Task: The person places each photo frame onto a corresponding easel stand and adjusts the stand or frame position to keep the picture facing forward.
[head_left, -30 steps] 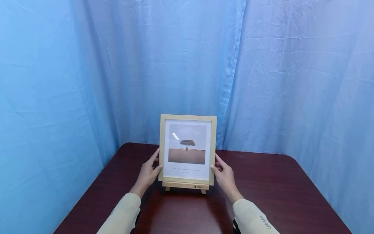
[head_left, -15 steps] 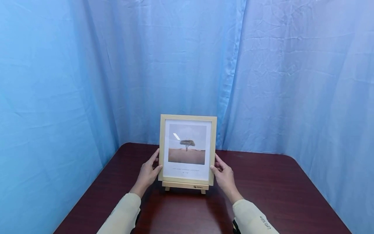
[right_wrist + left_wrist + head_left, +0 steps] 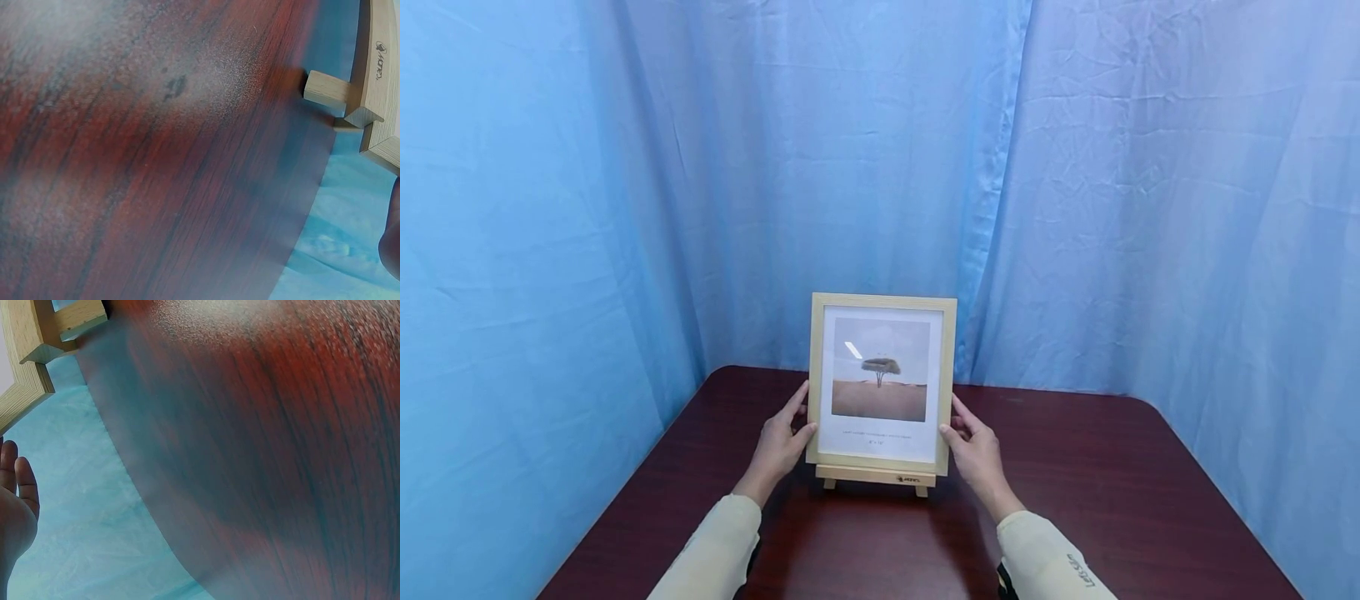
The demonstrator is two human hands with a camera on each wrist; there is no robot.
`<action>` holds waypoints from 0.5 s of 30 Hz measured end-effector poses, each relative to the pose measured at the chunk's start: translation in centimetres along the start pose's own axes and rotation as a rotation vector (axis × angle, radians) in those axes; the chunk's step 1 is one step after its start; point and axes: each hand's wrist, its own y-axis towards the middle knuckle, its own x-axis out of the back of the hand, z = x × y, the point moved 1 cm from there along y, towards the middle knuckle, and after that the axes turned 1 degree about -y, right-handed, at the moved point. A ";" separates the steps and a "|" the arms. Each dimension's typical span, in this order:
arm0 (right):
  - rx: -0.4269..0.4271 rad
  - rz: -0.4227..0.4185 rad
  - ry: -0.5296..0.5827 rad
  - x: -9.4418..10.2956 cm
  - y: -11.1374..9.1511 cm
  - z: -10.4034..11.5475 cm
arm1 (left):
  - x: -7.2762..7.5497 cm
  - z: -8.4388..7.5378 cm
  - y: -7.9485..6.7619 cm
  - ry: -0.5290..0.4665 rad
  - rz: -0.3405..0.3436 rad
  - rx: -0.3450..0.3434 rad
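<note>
A light wooden picture frame with a print of a lone tree stands upright, leaning slightly back, on the ledge of a small wooden easel. My left hand holds its left edge low down, thumb at the front and fingers along the side. On the opposite edge, my right hand grips at about the same height, thumb on the front border. The fingertips behind the frame are hidden. The left wrist view catches a corner of the frame above the ledge; in the right wrist view, the ledge carries a printed logo.
The easel's short feet stand on a dark red-brown wooden table with rounded far corners. Blue curtains hang behind it and along both sides. A light reflects in the frame's glass.
</note>
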 end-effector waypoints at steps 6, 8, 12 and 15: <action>-0.007 0.002 -0.016 0.0 0.0 -0.1 | 0.0 0.0 0.0 0.003 0.010 0.001; -0.006 0.001 -0.017 0.0 0.1 -0.1 | 0.0 0.0 0.0 0.004 0.010 0.003; -0.004 0.000 -0.012 0.0 0.1 -0.1 | 0.0 0.0 0.1 0.006 0.009 0.005; -0.004 -0.001 -0.008 0.0 0.1 -0.1 | 0.0 0.0 0.1 0.009 0.009 0.001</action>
